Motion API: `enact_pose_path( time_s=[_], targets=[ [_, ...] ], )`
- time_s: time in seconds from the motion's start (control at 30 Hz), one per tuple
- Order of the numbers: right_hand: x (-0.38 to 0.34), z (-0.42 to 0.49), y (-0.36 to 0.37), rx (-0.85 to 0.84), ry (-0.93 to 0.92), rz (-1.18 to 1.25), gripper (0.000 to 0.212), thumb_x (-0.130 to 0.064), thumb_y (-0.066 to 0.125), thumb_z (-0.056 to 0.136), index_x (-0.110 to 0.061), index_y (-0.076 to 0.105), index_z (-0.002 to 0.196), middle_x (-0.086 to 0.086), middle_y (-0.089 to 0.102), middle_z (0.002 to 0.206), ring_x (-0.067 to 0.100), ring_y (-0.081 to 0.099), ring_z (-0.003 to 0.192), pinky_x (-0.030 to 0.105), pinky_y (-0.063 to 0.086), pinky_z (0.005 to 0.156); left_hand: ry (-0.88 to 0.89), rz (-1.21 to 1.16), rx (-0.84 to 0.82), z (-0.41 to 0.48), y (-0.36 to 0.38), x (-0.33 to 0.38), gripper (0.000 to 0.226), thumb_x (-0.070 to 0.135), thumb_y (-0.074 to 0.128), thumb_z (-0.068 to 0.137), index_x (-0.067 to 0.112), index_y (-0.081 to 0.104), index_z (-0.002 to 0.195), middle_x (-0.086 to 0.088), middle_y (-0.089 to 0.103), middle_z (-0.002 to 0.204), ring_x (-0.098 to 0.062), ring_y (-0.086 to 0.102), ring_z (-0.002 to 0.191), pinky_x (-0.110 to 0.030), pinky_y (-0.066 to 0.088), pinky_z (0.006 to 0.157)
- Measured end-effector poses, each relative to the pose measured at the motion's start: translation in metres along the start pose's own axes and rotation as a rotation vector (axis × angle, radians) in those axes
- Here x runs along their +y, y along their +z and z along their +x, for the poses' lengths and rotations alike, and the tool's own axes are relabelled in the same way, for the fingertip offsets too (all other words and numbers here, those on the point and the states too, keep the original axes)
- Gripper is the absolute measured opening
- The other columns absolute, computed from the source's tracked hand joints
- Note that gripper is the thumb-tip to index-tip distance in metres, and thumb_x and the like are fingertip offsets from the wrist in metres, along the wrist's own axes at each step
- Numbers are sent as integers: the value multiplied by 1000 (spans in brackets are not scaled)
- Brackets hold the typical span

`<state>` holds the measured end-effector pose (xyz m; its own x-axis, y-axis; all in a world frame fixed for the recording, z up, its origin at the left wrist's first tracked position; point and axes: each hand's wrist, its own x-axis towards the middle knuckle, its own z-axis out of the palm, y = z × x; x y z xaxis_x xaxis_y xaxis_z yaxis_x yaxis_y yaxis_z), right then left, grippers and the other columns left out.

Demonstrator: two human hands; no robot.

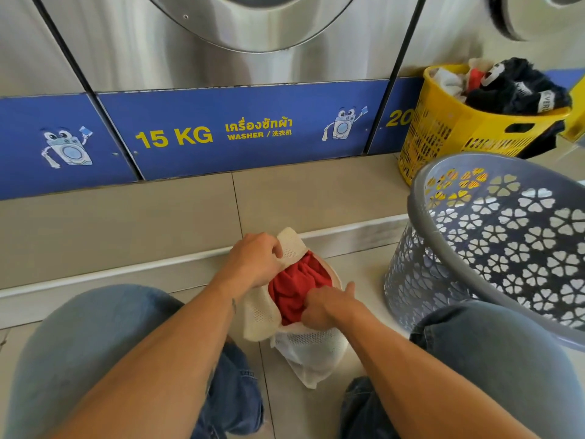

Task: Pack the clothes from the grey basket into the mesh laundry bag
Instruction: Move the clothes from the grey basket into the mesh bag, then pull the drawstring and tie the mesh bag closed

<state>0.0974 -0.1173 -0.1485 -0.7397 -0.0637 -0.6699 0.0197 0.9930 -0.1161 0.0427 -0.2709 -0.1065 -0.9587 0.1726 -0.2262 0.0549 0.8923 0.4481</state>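
Facing a bank of steel washers (240, 58) along the far wall, blue 15 KG panel (240, 131) beneath. Far right: yellow basket (443, 134), heaped with dark and pale clothing, not part of this task. Right, nearer: grey basket (421, 191), tipped toward the viewer, interior apparently empty as far as visible. Near centre, on the tiled floor (316, 201) between denim-clad knees: mesh laundry bag (304, 343), white, mouth turned up and toward the far side, body trailing toward the viewer. Red garment (294, 289) bunched in the mouth, mostly inside, top still proud of the rim.

Key relation: garment directly under and just left of right hand (323, 305); bag's long axis running near-to-far, so the push needs to go down and toward the near end. Right hand nearer the garment; left hand (253, 264) at the far-left rim.

Grip: left hand closed, fingers pinched on the mesh rim, holding the mouth open. Right hand curled shut, knuckles pressed into the red cloth; whether actually clasping fabric or only pressing, cannot tell.

Judgement: packing near complete, final tuck-in outstanding.
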Motion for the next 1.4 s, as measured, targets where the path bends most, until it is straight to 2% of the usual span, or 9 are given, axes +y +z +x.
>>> enact_pose_path(
  time_s=[0.17,0.37,0.5,0.6,0.87,1.03,1.17,1.3,1.4],
  targets=[
    [-9,4,-9,535,-173,-2,6,-24,56,78,-22,59,83,-4,65,90,23,60,88,43,40,92,0,13,-5,6,0,4,23,33,69,81,26,73,102,0,69,112,-24,62,103,-33,50,85],
    [3,15,14,-20,-258,245,41,-13,51,91,-23,69,126,3,68,127,25,58,117,37,47,101,3,52,-105,2,-2,5,19,21,64,81,26,72,97,-3,64,116,-23,61,102,-33,52,84],
    [10,15,-24,283,-165,675,35,-4,53,82,-25,79,93,-10,74,93,10,65,89,28,51,79,-2,95,-224,0,-4,0,23,15,57,84,31,72,89,-2,60,123,-24,61,104,-29,48,84],
    [30,16,-37,525,37,891,40,1,47,83,-21,73,104,-1,73,105,18,67,102,27,49,85,1,134,-376,-1,-4,1,33,8,52,88,28,76,99,1,62,126,-23,60,108,-31,51,88],
    [26,26,-22,260,-82,776,67,3,46,88,-20,46,151,1,46,155,22,42,143,27,33,110,32,290,-605,-4,2,6,32,13,52,91,14,71,117,-9,64,125,-28,60,111,-38,50,98],
    [16,40,-12,201,-103,615,66,-15,59,94,-18,36,155,6,53,146,27,52,131,30,40,102,-12,273,-579,0,6,0,32,13,51,90,16,71,115,-6,64,124,-25,60,110,-39,51,98],
    [15,48,-5,296,-84,554,37,-19,61,88,-24,68,124,6,72,114,25,67,99,36,55,85,-61,223,-538,8,11,-3,28,16,52,89,18,72,109,-5,68,113,-23,64,100,-36,55,88],
    [19,50,3,241,-57,675,22,-33,65,89,-30,78,106,-1,75,99,17,69,86,35,59,79,-119,169,-160,20,10,-5,22,17,49,89,21,71,93,-7,69,102,-28,66,91,-32,53,73],
    [19,46,1,220,-114,756,23,-40,68,90,-27,79,106,-4,72,91,9,64,79,20,47,64,-117,150,11,29,14,-12,29,18,52,87,28,66,110,-4,59,122,-30,54,112,-37,47,89]
  ],
)
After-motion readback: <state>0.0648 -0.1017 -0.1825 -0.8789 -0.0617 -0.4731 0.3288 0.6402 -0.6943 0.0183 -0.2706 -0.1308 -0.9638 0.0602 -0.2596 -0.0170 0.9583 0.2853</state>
